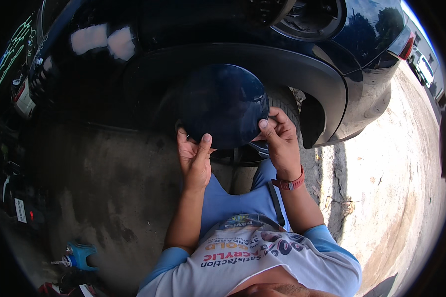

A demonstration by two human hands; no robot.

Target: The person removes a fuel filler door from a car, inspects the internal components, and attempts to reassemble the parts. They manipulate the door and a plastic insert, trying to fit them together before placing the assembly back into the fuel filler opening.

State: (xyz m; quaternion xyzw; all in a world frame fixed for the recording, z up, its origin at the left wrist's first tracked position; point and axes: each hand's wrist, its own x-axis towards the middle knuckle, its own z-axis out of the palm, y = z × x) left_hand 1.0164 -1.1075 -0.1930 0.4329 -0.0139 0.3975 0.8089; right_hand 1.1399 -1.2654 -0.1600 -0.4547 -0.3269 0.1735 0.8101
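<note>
From the head view, I see a person close against a dark car, both hands on a round dark-blue cover (220, 106) that sits just above the middle of the view, toward twelve o'clock. It is held clear of the ground. Its face is glossy, with pale marks near its three o'clock edge. The left hand (197, 156) grips its rim at seven o'clock, thumb up front; the right hand (281, 138) pinches it at about four, a red-banded wristwatch (290, 183) below.

Behind the cover curves the wheel-arch trim (302, 69), a tyre (286, 103) showing at two o'clock. Two pale patches (89, 39) mark the dark bodywork between ten and eleven; a round recess (307, 22) opens at one, and a red tail light (408, 47) shows farther out at two, with a white vehicle (424, 70) parked beyond it.

The concrete ground (119, 183) lies in stained shade from seven to nine, while from three to five it is bright with sun and rough, cracked at four. Near eight stands or lies a blue object with a metal stem (85, 256); I can't tell exactly what it is.
</note>
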